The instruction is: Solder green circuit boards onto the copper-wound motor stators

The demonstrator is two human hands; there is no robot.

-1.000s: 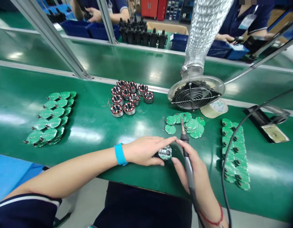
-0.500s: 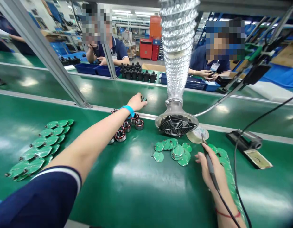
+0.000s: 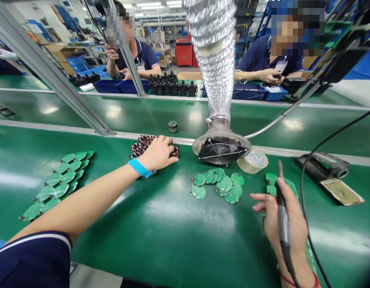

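Note:
My left hand lies over a cluster of motor stators with red and black windings. Its thumb is spread away from the fingers, and part of the stators is hidden under the palm. Beyond it, a stator with a green board on top stands alone on the green strip behind the metal rail. My right hand is wrapped around a soldering iron, tip pointing up and away. Left of that hand lies a loose pile of round green circuit boards; more boards lie partly hidden behind it.
Rows of round boards lie at the left. A fume extractor hood hangs over the bench beside a roll of solder wire. An iron stand with a sponge is at the right; the iron's cable crosses nearby. Two people sit opposite.
My left hand has let go of the board-topped stator on the far strip and drawn back onto the stator cluster. My right hand has moved slightly right, lifting the iron away from the solder roll.

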